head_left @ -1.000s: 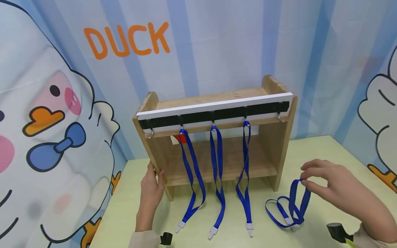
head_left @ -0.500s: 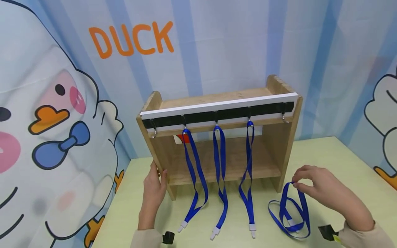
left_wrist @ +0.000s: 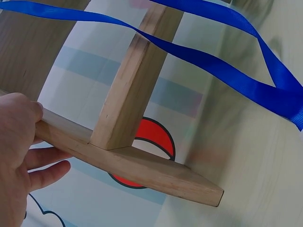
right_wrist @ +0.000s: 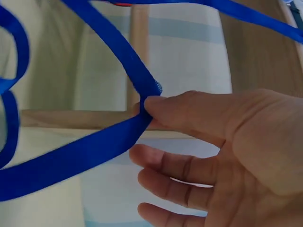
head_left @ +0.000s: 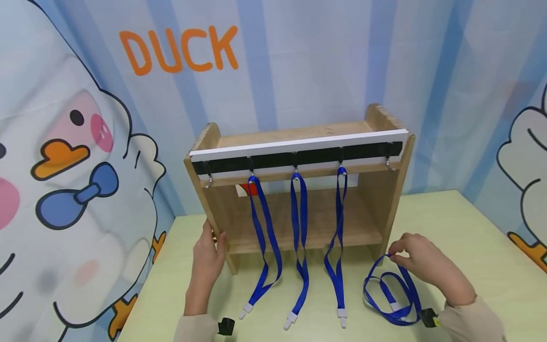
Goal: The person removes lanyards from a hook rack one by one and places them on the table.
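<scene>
My right hand (head_left: 420,261) pinches the top of a loose blue lanyard (head_left: 413,289) between thumb and forefinger, to the right of a wooden shelf (head_left: 391,209). The lanyard's lower loops and white clip rest on or close to the table. In the right wrist view the pinched strap (right_wrist: 94,146) bends sharply at the thumb tip, other fingers apart from it. My left hand (head_left: 207,259) grips the shelf's left side board (left_wrist: 156,175), thumb on one face and fingers on the other. Three blue lanyards (head_left: 267,228) hang from the middle hooks, white clips downward.
A black strip (head_left: 273,161) along the shelf's front carries the hooks. The leftmost hook (head_left: 208,181) and rightmost hook (head_left: 389,164) bear no lanyard. The pale table (head_left: 440,213) meets a duck-printed curtain (head_left: 316,61) behind the shelf.
My right hand has moved left toward the shelf, drawing the pinched top of the loose lanyard along. The left hand keeps its hold on the side board, and the hanging lanyards stay on their hooks.
</scene>
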Demonstrator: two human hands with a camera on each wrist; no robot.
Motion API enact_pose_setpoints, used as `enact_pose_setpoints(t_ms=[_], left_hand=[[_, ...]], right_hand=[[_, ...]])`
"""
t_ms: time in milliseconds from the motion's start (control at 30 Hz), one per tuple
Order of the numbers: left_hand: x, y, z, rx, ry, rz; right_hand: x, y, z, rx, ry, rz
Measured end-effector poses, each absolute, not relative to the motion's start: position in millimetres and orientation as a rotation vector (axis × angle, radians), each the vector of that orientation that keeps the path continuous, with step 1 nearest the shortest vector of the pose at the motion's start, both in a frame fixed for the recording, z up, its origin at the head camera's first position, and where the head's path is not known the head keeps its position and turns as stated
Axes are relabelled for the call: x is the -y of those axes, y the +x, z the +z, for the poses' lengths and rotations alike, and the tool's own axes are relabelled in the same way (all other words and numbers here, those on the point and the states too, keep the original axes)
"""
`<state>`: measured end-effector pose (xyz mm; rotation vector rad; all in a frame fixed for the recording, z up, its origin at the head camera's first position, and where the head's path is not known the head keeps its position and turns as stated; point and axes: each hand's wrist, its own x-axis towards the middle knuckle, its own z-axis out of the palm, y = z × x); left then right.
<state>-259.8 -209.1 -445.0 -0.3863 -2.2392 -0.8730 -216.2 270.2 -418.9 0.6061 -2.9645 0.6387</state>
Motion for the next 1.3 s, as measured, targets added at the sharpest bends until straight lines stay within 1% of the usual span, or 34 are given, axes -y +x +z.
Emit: enact_pose_setpoints(t_ms=[500, 833, 1100, 1300], left_hand=[[213.8, -259.6, -441.3, 2.217, -0.395, -0.853], [212.0, -258.8, -442.5, 2.231, -0.393, -0.868], [210.8, -260.7, -446.7, 2.217, -0.404, -0.861], [209.3, -260.1, -446.5, 2.233, -0.394, -0.871]], right_hand=[[-276.8, -236.8, -444.6, 3.127, 0.446, 0.751], [-282.9, -241.0, -460.3, 3.183, 0.406, 0.775], [-288.2, -239.4, -460.2, 3.153, 0.403, 0.764], [-290.8, -235.4, -456.3, 3.116, 0.45, 0.744]])
